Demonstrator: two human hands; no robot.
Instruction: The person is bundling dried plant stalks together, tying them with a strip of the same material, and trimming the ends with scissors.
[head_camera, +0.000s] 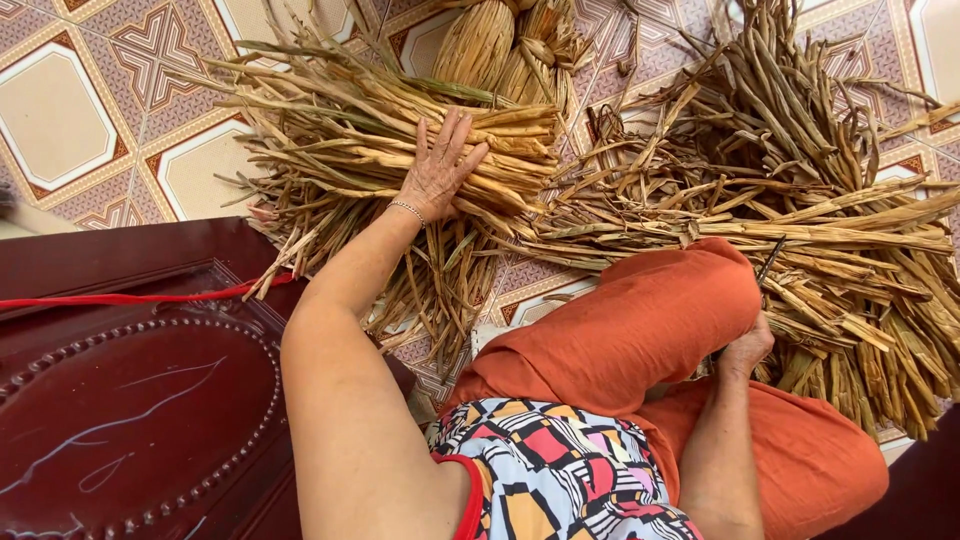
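Dried, straw-coloured plant stalks dominate the head view, lying in loose heaps on a patterned tile floor (60, 110). Left hand (440, 170), wearing a thin bracelet, rests palm-down with fingers (455, 135) spread flat and released on the left bundle of stalks (380, 150), pressing rather than grasping it. Right hand (748, 350) sits beside the bent knee in orange trousers (630, 330), at the edge of the right heap of stalks (820, 230); its fingers curl toward a thin dark object, but whether they clench it cannot be told. A dark red carved wooden panel (130, 420) with a red cord (120, 298) lies at lower left. The stalks appear brittle, flattened and frayed; as a judgement, uneven pressure could snap or scatter them, since the bundle seems untied.
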